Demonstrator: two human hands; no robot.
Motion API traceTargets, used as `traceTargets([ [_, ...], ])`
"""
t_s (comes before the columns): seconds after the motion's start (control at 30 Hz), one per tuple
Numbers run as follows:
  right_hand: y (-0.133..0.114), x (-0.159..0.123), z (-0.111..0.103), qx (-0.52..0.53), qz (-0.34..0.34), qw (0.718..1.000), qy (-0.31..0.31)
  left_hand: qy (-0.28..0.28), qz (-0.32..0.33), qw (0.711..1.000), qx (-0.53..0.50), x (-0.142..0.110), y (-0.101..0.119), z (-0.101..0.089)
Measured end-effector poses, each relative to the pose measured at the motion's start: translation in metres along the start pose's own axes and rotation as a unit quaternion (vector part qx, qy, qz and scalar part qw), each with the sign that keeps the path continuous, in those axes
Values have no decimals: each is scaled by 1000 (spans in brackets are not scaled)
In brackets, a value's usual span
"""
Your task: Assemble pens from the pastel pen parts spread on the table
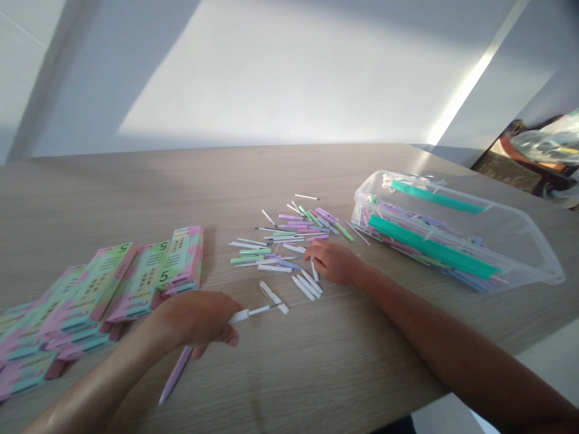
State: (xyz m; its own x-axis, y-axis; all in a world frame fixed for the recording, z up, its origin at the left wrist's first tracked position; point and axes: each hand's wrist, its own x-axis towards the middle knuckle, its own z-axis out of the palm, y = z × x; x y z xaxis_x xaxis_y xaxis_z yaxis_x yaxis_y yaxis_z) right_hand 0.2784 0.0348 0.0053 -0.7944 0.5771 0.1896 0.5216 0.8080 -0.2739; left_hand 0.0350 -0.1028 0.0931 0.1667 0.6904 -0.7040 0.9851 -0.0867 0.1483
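Observation:
My left hand (203, 319) is closed round a white pen piece (239, 316) with a thin refill (262, 310) sticking out to the right. The refill's tip crosses a white pen part (273, 295) on the table. Under the same hand a purple pen (175, 377) points toward me; whether the fingers hold it I cannot tell. My right hand (335, 261) is at the near right edge of the pen pieces, fingers curled down over a white pen part (315, 269). Just below it three white pen parts (307, 284) lie side by side.
Loose purple, green, blue and white pen parts (296, 226) and refills are scattered mid-table. A clear plastic bin (520, 241) with teal strips, holding many more pen pieces, stands at right. Stacked pink-and-green boxes (145, 277) are at left. A wall (271, 78) rises behind the table.

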Motion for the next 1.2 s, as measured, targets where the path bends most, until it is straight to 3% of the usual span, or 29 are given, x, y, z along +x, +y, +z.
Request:
traceTargets([
  [0.17, -2, -5, -5, 22, 44, 998, 32, -9, -1, 1000, 18, 0, 1, -1],
  [0.4, -8, -16, -6, 67, 24, 995, -64, -11, -9, 1000, 13, 0, 5, 0],
  [0.63, -16, -23, -9, 97, -12, 993, -71, -3, -12, 1000, 11, -1, 7, -1],
  [0.93, -26, -21, -9, 112, 70, 988, -78, -30, -26, 999, 17, 5, 7, 1],
  [1.2, -33, -26, -7, 112, 69, 987, -97, -37, -14, 998, 42, 5, 8, 0],
])
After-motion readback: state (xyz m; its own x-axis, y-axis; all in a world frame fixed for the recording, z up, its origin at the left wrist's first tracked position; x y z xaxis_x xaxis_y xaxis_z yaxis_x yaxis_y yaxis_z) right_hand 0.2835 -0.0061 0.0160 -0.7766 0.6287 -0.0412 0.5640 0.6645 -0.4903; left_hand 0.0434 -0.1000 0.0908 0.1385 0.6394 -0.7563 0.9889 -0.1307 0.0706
